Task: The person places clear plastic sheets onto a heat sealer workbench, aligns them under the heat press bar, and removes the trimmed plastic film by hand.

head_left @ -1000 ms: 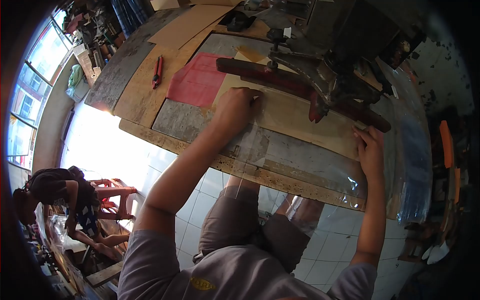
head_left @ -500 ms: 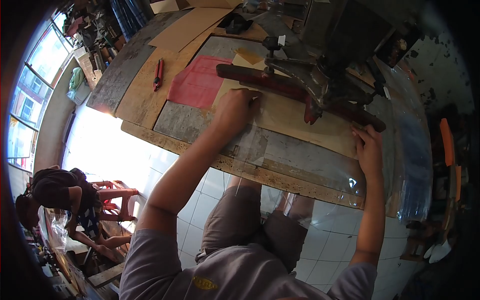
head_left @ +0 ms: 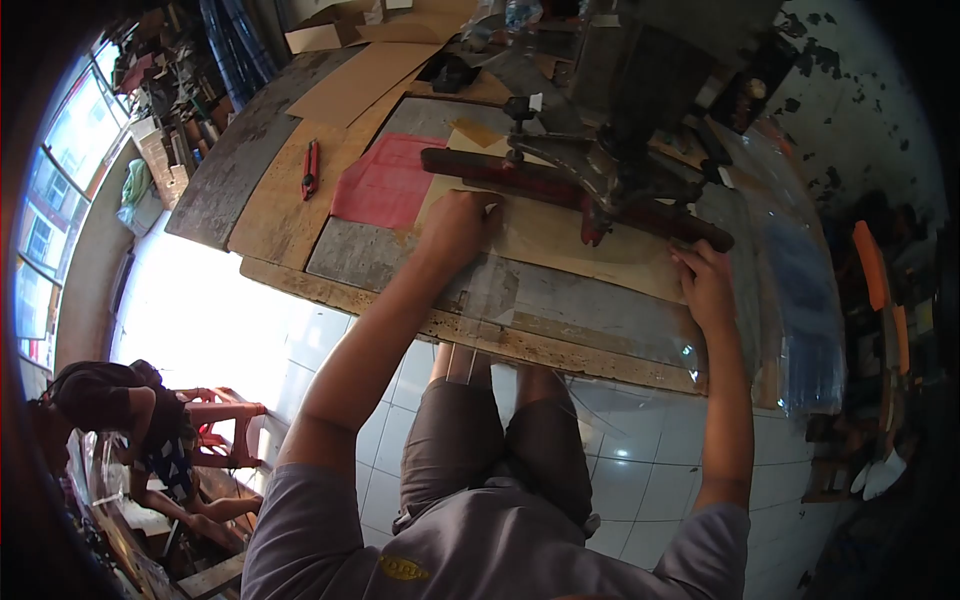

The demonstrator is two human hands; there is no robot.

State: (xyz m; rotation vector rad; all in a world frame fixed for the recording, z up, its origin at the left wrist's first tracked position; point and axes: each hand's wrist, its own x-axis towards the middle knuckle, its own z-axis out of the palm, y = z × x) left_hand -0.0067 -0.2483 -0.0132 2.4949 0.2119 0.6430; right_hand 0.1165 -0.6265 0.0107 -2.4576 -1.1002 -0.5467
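A clear plastic sheet lies over the worktop and hangs past its front edge. My left hand is closed, fingers curled on the sheet just in front of a long dark-red press bar. At the bar's right end, my right hand pinches the sheet's edge with bent fingers. Beneath the bar lies a cream-coloured strip, and a pink-red sheet is to the left of it. The bar hangs from a dark metal machine head. Glare and transparency hide most of the plastic's outline.
A red box cutter lies on the wooden board at left, with brown cardboard behind it. Clear bluish plastic drapes over the table's right side. Another person sits bent over at lower left, by a red stool.
The camera view has tilted and shifted slightly, so the table and bar appear moved left and lower. Both hands keep about the same places at the bar.
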